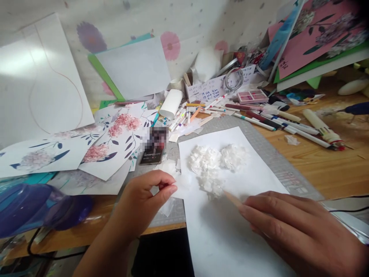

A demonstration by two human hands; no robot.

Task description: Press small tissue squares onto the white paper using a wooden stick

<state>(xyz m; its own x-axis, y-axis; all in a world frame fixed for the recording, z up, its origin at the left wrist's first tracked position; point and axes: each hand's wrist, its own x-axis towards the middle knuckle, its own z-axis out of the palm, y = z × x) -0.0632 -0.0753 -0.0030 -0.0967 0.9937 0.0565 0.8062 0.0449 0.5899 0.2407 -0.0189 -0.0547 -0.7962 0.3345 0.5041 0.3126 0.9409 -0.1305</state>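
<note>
The right hand (pixel 288 221) grips a wooden stick (pixel 232 199) between bent fingers, its tip at the nearest white ruffled tuft (pixel 210 184) on the white sheet (pixel 227 238); to the left, the left hand (pixel 144 200) has thumb and forefinger pinched together, on what I cannot tell

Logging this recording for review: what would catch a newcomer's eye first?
First, the white ruffled clusters on the white sheet, the right hand holding a pointed stick at the nearest. Next, the pink flower pictures on the left and the purple object at the lower left edge.
</note>
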